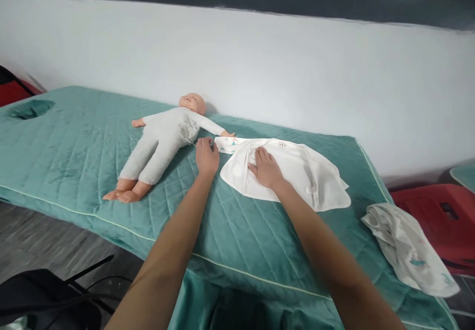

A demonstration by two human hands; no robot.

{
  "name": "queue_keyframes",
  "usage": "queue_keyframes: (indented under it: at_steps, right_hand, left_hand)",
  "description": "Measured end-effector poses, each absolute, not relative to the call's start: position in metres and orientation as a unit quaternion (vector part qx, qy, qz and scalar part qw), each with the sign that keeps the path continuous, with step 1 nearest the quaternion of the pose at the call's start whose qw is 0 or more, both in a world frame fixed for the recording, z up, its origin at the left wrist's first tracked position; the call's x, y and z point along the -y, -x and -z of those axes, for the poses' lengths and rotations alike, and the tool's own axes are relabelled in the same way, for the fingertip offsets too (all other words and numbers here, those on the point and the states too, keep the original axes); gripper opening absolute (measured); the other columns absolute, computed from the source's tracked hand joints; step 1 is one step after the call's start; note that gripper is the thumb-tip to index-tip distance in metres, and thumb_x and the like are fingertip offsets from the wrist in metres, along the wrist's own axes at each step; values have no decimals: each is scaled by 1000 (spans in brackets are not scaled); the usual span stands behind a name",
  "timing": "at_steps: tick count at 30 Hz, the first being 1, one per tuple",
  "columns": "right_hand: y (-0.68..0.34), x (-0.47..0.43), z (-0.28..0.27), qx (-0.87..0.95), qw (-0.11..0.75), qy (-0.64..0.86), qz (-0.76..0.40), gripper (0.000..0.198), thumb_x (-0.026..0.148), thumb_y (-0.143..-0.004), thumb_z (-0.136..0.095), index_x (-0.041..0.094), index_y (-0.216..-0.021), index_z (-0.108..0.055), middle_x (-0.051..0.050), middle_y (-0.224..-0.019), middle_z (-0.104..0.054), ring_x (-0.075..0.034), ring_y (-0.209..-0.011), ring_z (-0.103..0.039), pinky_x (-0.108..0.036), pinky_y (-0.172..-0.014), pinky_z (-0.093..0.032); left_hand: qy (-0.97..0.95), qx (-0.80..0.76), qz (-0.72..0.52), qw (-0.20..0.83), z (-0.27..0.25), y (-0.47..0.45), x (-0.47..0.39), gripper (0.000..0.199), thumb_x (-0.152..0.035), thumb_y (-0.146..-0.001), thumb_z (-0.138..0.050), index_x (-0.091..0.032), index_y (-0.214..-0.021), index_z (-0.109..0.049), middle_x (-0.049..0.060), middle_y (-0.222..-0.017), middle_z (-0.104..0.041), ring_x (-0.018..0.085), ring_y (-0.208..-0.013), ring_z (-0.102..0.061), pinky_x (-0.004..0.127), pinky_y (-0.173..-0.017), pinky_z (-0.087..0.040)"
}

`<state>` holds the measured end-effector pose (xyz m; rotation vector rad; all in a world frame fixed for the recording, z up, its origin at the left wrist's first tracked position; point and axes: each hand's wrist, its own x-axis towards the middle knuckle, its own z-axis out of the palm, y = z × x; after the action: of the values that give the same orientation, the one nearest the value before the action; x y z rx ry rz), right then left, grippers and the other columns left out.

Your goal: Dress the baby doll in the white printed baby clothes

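Observation:
A white baby shirt (297, 164) lies spread on the green quilted bed, inner side showing, its patterned sleeve stretched out to the left. My left hand (207, 157) is closed at the end of that sleeve, thumb and fingers pinching its cuff. My right hand (266, 168) rests flat on the shirt near the base of the sleeve, fingers extended. Just left of the shirt a baby doll (166, 137) in a whitish cloth body lies on its back, one hand touching the sleeve's upper edge.
The green bed cover (237, 231) runs along a white wall (260, 68). A crumpled patterned white cloth (408, 251) hangs over the bed's right corner. Beyond it stands a red chair (441, 216). A dark bag (44, 295) is at the lower left, and the bed has a face hole (33, 108).

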<state>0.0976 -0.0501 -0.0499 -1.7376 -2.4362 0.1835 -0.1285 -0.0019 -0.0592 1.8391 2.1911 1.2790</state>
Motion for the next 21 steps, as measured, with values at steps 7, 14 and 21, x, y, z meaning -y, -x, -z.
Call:
queue_keyframes:
  at_steps: [7, 14, 21]
  right_hand:
    - [-155, 104, 38, 841, 155, 488, -174, 62, 50, -103, -35, 12, -152, -44, -13, -162, -35, -24, -153, -29, -43, -125, -22]
    - [-309, 86, 23, 515, 332, 790, -25, 42, 29, -88, -51, 13, -125, -65, -18, -128, -66, -30, -119, -60, -50, -105, -45]
    - [-344, 104, 32, 496, 121, 850, -133, 30, 49, -81, -61, 20, -84, -70, -11, -89, -69, -30, -86, -65, -43, -78, -50]
  left_hand:
    - [-623, -657, -425, 3, 56, 118, 51, 20, -24, -96, -44, -21, -110, -57, 11, -116, -63, 23, -116, -58, 38, -100, -49]
    - [-735, -539, -411, 9, 41, 46, 103, 26, -20, -97, -41, -21, -113, -62, 10, -119, -67, 22, -119, -59, 41, -107, -47]
    - [-840, -459, -230, 175, 39, -83, 72, 40, -26, -99, -42, -17, -135, -58, 8, -144, -59, 20, -137, -51, 34, -116, -43]
